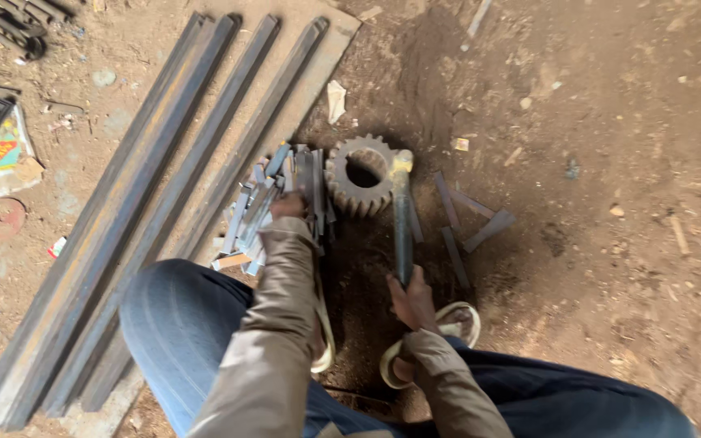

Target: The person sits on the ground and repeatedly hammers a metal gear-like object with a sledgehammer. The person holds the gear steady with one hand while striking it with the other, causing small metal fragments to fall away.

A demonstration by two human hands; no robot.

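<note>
1. Nearest the camera: two bent knees in blue denim (180, 324), with tan woven sleeves (273, 341) extending forward over them. The feet wear pale open sandals (456, 320) on the ground between the knees.

2. Ground surface: dry, reddish-brown packed dirt (610, 162), loose and crumbly, scattered with small stones and scraps.

3. Hammer (402, 219): a long, dark, round handle with a worn metal head, yellowish at the top. The head lies against the right rim of the gear; the handle runs almost straight back toward the person.

4. Gear (359, 174): a thick, rust-toned toothed wheel with a round central bore, lying flat on the dirt.

5. Cut metal pieces (273, 203): a loose heap of short, grey, flat-sided bar sections with bright sawn ends, just left of the gear and touching it.

6. Right hand (411, 296): clenched around the lower end of the hammer handle, fingers fully wrapped. The hammer head is well ahead of the hand, at the gear.

7. Left hand (288, 205): resting on the heap of cut pieces, fingers curled into it; whether it actually grips a piece cannot be told. The gear lies just to its right.

8. Surroundings: long steel bars (164, 186), dark and mill-scaled, lie parallel at left. A few short flat strips (468, 223) lie crossed to the right of the hammer.
</note>
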